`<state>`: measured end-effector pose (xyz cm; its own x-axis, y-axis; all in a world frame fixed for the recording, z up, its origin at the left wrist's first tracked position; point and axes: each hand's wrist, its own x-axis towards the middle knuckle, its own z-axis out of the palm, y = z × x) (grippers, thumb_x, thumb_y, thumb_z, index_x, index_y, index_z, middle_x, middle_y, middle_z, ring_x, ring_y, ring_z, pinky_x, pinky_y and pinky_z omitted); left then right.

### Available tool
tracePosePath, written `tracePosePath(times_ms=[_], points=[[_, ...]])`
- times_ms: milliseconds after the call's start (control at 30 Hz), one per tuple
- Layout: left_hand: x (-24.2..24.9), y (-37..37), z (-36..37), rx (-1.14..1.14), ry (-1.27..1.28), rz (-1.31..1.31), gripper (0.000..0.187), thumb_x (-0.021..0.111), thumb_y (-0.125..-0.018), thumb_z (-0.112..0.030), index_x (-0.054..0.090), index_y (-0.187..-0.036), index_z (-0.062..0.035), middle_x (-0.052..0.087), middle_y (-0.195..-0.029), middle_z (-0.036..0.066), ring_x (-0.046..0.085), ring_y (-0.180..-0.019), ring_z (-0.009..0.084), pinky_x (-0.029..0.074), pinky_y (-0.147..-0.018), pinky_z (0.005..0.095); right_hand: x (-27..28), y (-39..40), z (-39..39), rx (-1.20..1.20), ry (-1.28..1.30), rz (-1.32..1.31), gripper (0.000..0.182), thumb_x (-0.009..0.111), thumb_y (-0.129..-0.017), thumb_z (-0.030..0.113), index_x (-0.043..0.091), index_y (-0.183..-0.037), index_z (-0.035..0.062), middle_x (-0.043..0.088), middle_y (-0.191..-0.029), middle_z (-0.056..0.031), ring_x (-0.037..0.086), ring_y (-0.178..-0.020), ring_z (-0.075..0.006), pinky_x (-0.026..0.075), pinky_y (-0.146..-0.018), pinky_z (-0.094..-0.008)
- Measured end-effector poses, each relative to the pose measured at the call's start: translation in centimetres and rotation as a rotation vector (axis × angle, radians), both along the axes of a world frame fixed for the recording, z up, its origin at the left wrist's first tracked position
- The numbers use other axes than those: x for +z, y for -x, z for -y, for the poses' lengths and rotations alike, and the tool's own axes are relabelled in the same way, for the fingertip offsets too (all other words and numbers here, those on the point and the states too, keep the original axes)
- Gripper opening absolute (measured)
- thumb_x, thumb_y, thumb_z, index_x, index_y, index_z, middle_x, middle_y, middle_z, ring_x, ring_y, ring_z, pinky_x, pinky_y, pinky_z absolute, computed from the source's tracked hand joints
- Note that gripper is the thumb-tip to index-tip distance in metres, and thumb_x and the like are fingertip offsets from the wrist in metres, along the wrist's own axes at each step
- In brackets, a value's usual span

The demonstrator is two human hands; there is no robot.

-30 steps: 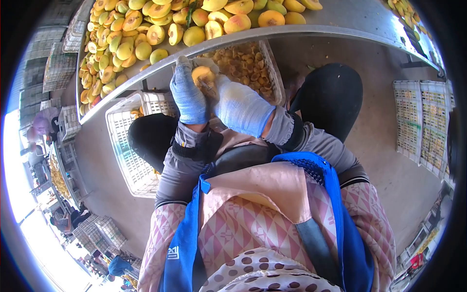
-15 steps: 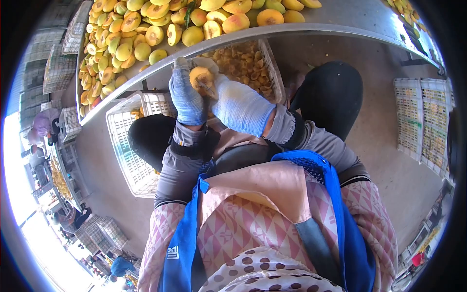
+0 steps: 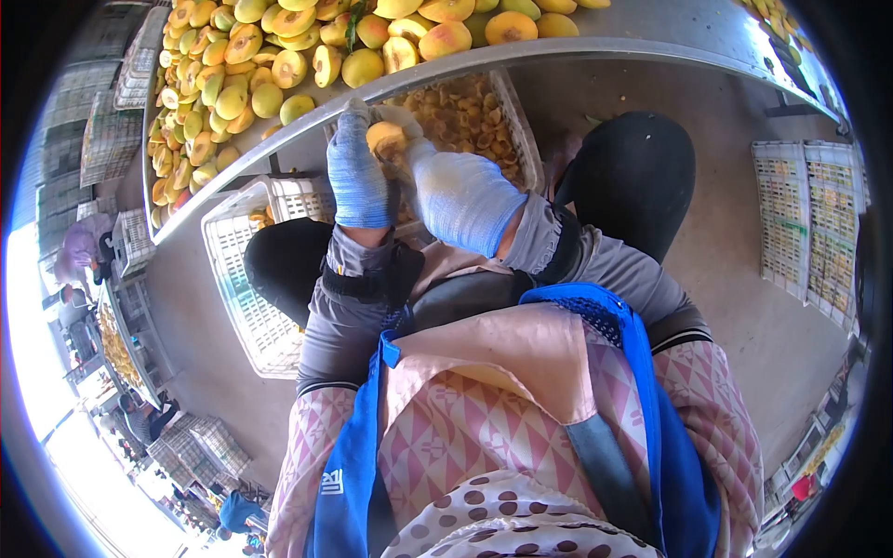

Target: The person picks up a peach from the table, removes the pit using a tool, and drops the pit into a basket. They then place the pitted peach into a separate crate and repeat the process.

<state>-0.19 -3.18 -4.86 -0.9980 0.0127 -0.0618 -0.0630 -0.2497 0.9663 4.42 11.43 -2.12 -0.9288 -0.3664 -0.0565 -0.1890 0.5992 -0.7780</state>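
A halved yellow peach [image 3: 385,139] is between my two gloved hands, above the near rim of the metal table. My left hand [image 3: 359,177], in a blue and white knit glove, is closed round its left side. My right hand [image 3: 463,193], in a matching glove, is closed close against its right side, with a small metal tool at its fingers. That tool is blurred and mostly hidden. Halved peaches [image 3: 288,67] lie heaped on the table just beyond my hands.
Beneath the table edge [image 3: 577,56] stands a crate of peach pieces [image 3: 465,116]. A white slatted crate [image 3: 244,279] is by my left knee. Stacked crates [image 3: 807,232] stand at the right. Other people [image 3: 86,246] work at the far left.
The peach half has turned in my hands and its cut face with the metal tool shows less now. My left hand has shifted up slightly and the right hand has tilted.
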Motion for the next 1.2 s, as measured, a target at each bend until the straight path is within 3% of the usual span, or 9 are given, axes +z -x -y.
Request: tracePosePath(times_ms=[133,267,367,433,500,600,700,900,1200], points=[[0.7,-0.3,-0.4,0.067,0.199,-0.144,0.037,0.05,-0.1,-0.033,0.066,-0.093,-0.0001,0.069,-0.081,0.007,0.064,-0.07,0.0144,0.051,-0.067,0.0252,-0.4,0.2,0.1,0.03,0.058,0.056,0.028,0.055,-0.087,0.012,0.054,-0.108,-0.0074,0.067,-0.079,-0.0249,0.067,-0.078,-0.0425,0.053,-0.069,-0.0506],[0.9,-0.4,-0.4,0.044,0.218,-0.221,0.038,0.049,-0.1,-0.033,0.066,-0.092,-0.0002,0.069,-0.081,0.008,0.064,-0.069,0.0142,0.051,-0.066,0.0261,-0.6,0.1,0.2,0.025,0.074,0.045,0.028,0.055,-0.087,0.012,0.055,-0.107,-0.0077,0.067,-0.08,-0.025,0.067,-0.079,-0.042,0.053,-0.07,-0.0498],[-0.1,-0.2,0.3,0.047,-0.038,0.014,0.019,0.065,-0.085,-0.012,0.061,-0.1,-0.0009,0.068,-0.085,0.009,0.066,-0.074,0.019,0.052,-0.069,0.0292,-0.4,0.0,0.2,0.032,-0.01,0.025,0.027,0.055,-0.087,0.012,0.056,-0.106,-0.0077,0.067,-0.082,-0.0256,0.067,-0.081,-0.042,0.053,-0.071,-0.0492],[-0.2,0.0,0.5,0.044,-0.104,0.076,0.024,0.07,-0.082,-0.006,0.059,-0.103,-0.0007,0.068,-0.087,0.01,0.066,-0.075,0.021,0.053,-0.071,0.03,-0.1,0.2,0.2,0.043,-0.035,0.025,0.027,0.056,-0.087,0.013,0.057,-0.104,-0.0076,0.067,-0.083,-0.026,0.067,-0.082,-0.0421,0.053,-0.072,-0.049],[0.0,-0.2,0.3,0.049,-0.019,-0.004,0.018,0.062,-0.091,-0.016,0.061,-0.1,0.0003,0.068,-0.085,0.009,0.065,-0.073,0.0193,0.052,-0.069,0.0289,0.1,0.2,0.0,0.065,-0.024,0.052,0.027,0.057,-0.087,0.014,0.057,-0.103,-0.0077,0.067,-0.084,-0.0263,0.067,-0.083,-0.0421,0.053,-0.072,-0.0488],[0.2,-0.4,-0.5,0.141,0.207,-0.172,0.045,0.048,-0.102,-0.036,0.067,-0.086,0.0012,0.068,-0.076,0.008,0.063,-0.066,0.0141,0.05,-0.063,0.0267,-2.2,0.1,1.0,0.068,0.136,0.047,0.028,0.06,-0.085,0.014,0.058,-0.102,-0.0077,0.067,-0.084,-0.0273,0.067,-0.082,-0.0425,0.053,-0.072,-0.0483],[1.2,-0.3,-0.9,0.126,0.153,-0.164,0.048,0.046,-0.102,-0.038,0.068,-0.087,0.002,0.068,-0.075,0.008,0.063,-0.065,0.0136,0.049,-0.06,0.0256,-4.6,0.4,2.1,0.148,0.136,-0.204,0.019,0.061,-0.082,0.009,0.065,-0.096,-0.0031,0.065,-0.09,-0.0203,0.067,-0.08,-0.0344,0.056,-0.069,-0.0424],[2.4,-0.3,-0.4,-0.018,0.111,-0.096,0.053,0.043,-0.102,-0.042,0.068,-0.09,0.003,0.069,-0.076,0.009,0.064,-0.064,0.0134,0.049,-0.056,0.0222,-3.5,1.8,0.2,0.397,0.067,-0.5,0.016,0.061,-0.082,0.009,0.068,-0.094,0.0012,0.065,-0.09,-0.0185,0.066,-0.08,-0.0336,0.057,-0.07,-0.0411],[2.2,-0.1,0.2,-0.088,0.224,-0.092,0.061,0.044,-0.101,-0.049,0.07,-0.085,0.0045,0.07,-0.078,0.012,0.067,-0.067,0.0147,0.052,-0.058,0.0227,-2.6,1.0,0.1,0.132,0.205,-0.02,0.019,0.061,-0.087,0.013,0.065,-0.101,0.0016,0.066,-0.089,-0.0195,0.066,-0.078,-0.0361,0.056,-0.069,-0.0419]])
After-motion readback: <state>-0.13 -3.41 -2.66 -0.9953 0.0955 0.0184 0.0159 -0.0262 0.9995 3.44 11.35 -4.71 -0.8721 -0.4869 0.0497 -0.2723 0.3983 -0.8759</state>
